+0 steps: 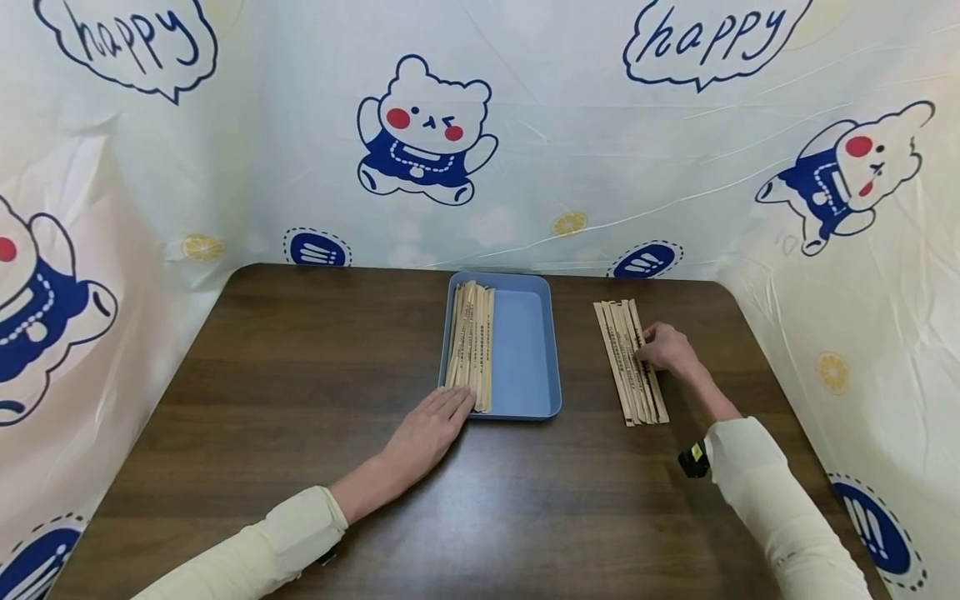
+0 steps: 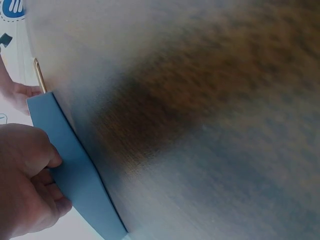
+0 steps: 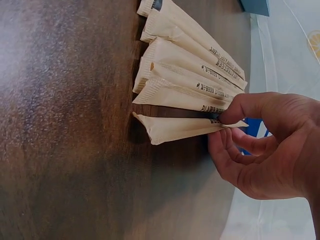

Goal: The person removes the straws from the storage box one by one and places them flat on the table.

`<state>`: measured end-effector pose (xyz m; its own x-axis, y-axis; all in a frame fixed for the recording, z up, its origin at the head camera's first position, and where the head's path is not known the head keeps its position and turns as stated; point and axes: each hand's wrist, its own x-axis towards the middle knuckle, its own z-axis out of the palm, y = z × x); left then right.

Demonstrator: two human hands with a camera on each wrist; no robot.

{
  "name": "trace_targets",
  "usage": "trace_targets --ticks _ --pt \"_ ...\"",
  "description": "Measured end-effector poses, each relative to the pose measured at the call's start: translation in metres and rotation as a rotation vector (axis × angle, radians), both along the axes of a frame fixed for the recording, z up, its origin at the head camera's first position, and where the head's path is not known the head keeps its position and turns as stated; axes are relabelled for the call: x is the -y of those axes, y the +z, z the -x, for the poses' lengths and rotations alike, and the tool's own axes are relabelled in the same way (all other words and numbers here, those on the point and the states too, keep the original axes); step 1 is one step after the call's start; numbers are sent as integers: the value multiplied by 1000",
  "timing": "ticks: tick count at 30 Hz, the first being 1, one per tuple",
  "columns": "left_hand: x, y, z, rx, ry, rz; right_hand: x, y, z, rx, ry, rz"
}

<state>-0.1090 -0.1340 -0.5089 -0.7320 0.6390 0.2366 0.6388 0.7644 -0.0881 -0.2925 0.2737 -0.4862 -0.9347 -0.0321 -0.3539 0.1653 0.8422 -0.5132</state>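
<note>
Left of and nearer than the left fingers, bare worktop gives a broad, flat passage. Just beyond those fingers, a tight row of packets blocks the tray's left part; to their right, its bare floor leaves a lane fenced by the raised rim. Between both hands' fingers, a strip of worktop runs from the tray to the loose packets, which crowd the right fingers' left side; only a slim gap parts the pinched end packet from its neighbour. Right of these fingers lies bare worktop; beyond both hands' fingers, a printed sheet rises like a wall.
</note>
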Motion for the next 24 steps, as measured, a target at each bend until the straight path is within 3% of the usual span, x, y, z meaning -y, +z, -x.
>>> trace_targets --ticks 18,24 --pt "0 1 1 -3 4 5 -4 9 -4 30 -5 2" --pt "0 1 1 -3 0 -13 -2 13 -5 -23 -4 -12"
